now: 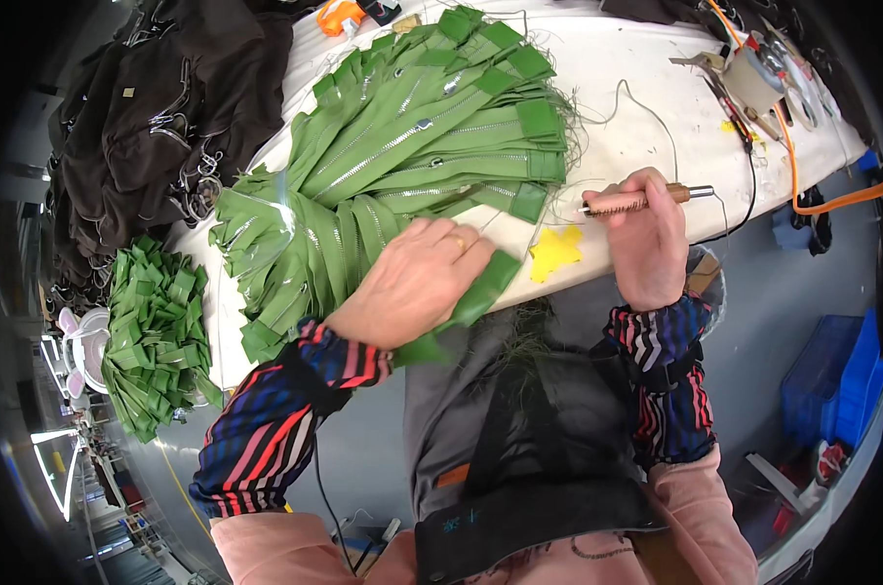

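My left hand (417, 278) is closed over the end of a green zipper (490, 285) at the table's near edge, its fingertips hidden beneath. Under and beyond it, a large bundle of green zippers (392, 156) with silver teeth fans out, bound by a clear strap. My right hand (651, 239), raised right of the bundle, grips a thin tool with a brown handle (673, 193), which looks like a soldering iron. One metal end points left toward the zippers, apart from them. A yellow star-shaped patch (555, 253) lies on the table between my hands.
Dark garments (168, 117) are heaped at the left, above a second bunch of green zippers (154, 336). Pliers (703, 63), a tape roll (753, 78) and an orange cord (797, 185) are on the right. Blue crates (836, 380) stand on the floor. Loose threads trail about the white tabletop (646, 88).
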A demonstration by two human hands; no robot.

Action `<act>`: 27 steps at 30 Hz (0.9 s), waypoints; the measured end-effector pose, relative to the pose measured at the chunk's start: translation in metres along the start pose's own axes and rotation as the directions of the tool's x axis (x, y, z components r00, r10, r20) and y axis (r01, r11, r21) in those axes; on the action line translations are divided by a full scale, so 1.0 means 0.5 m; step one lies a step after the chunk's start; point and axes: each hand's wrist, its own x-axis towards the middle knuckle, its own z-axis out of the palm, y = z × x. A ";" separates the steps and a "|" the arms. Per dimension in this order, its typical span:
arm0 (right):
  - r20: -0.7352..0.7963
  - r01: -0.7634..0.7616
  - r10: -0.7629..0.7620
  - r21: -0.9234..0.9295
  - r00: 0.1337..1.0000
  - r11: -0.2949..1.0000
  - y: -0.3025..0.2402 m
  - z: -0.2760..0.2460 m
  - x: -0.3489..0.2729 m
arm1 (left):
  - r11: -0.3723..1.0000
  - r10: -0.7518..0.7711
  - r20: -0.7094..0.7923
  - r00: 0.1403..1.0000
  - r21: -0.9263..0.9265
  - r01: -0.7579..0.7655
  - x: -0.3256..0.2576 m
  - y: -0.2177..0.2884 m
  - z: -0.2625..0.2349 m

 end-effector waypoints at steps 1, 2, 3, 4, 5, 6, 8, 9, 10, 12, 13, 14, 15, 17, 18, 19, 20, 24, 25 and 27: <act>-0.007 -0.005 0.005 0.001 1.000 1.000 0.000 0.005 0.001 | 0.992 -0.033 -0.012 0.999 -0.125 0.031 -0.013 0.002 -0.001; -0.021 0.014 -0.015 -0.019 1.000 1.000 -0.001 0.012 0.001 | 0.967 -0.068 -0.020 0.997 -0.248 0.061 -0.023 0.006 0.000; -0.030 0.030 -0.031 -0.041 0.999 0.999 0.000 0.019 0.002 | 0.954 -0.157 -0.050 0.986 -0.266 0.139 -0.022 0.023 -0.003; -0.031 0.022 -0.023 -0.043 0.999 0.999 0.003 0.024 0.000 | 0.951 -0.163 -0.047 0.985 -0.272 0.145 -0.019 0.030 0.000; -0.047 0.023 -0.025 -0.050 0.999 0.998 0.006 0.029 -0.002 | 0.937 -0.216 -0.040 0.976 -0.291 0.196 -0.015 0.036 0.005; -0.062 0.028 -0.031 -0.059 0.998 0.998 0.007 0.032 -0.002 | 0.920 -0.266 -0.035 0.963 -0.308 0.242 -0.010 0.039 0.008; -0.061 0.015 -0.019 -0.061 0.998 0.998 0.007 0.034 -0.005 | 0.902 -0.255 -0.015 0.967 -0.363 0.232 -0.002 0.038 0.010; -0.060 0.007 -0.011 -0.055 0.998 0.998 0.008 0.036 -0.006 | 0.885 -0.240 0.005 0.971 -0.409 0.221 0.000 0.039 0.009; -0.059 0.003 -0.007 -0.058 0.998 0.998 0.008 0.038 -0.006 | 0.883 -0.244 0.004 0.970 -0.413 0.224 0.002 0.043 0.008; -0.051 0.003 -0.006 -0.055 0.999 0.998 0.008 0.037 -0.006 | 0.849 -0.280 0.019 0.960 -0.461 0.257 0.014 0.054 0.007; -0.049 0.000 -0.003 -0.064 0.999 0.998 0.007 0.036 -0.006 | 0.846 -0.283 0.014 0.959 -0.468 0.257 0.023 0.058 0.009; -0.063 0.006 -0.010 -0.069 0.998 0.998 0.006 0.035 -0.007 | 0.833 -0.288 0.017 0.957 -0.488 0.260 0.035 0.059 0.012; -0.070 0.010 -0.014 -0.065 0.997 0.998 0.006 0.039 -0.008 | 0.823 -0.300 0.022 0.954 -0.499 0.270 0.041 0.060 0.010; -0.105 -0.007 -0.003 -0.103 0.994 0.995 0.003 0.045 -0.012 | 0.844 -0.278 0.027 0.960 -0.470 0.257 0.055 0.056 0.011; -0.155 -0.020 -0.003 -0.148 0.988 0.989 0.003 0.044 -0.013 | 0.864 -0.240 0.035 0.970 -0.449 0.230 0.060 0.055 0.017; -0.154 -0.022 -0.002 -0.149 0.988 0.989 0.003 0.044 -0.014 | 0.863 -0.242 0.035 0.970 -0.450 0.231 0.063 0.054 0.026; -0.144 -0.006 -0.016 -0.153 0.990 0.988 0.003 0.044 -0.014 | 0.851 -0.279 -0.001 0.960 -0.464 0.247 0.063 0.054 0.036; -0.112 0.038 -0.064 -0.221 0.992 0.975 0.009 0.038 -0.016 | 0.770 -0.393 0.010 0.919 -0.542 0.335 0.069 0.052 0.053; -0.104 0.043 -0.067 -0.222 0.992 0.974 0.008 0.038 -0.016 | 0.771 -0.391 0.010 0.920 -0.542 0.333 0.069 0.053 0.050; -0.107 0.047 -0.070 -0.200 0.992 0.979 0.004 0.040 -0.016 | 0.831 -0.345 -0.008 0.939 -0.467 0.302 0.071 0.056 0.042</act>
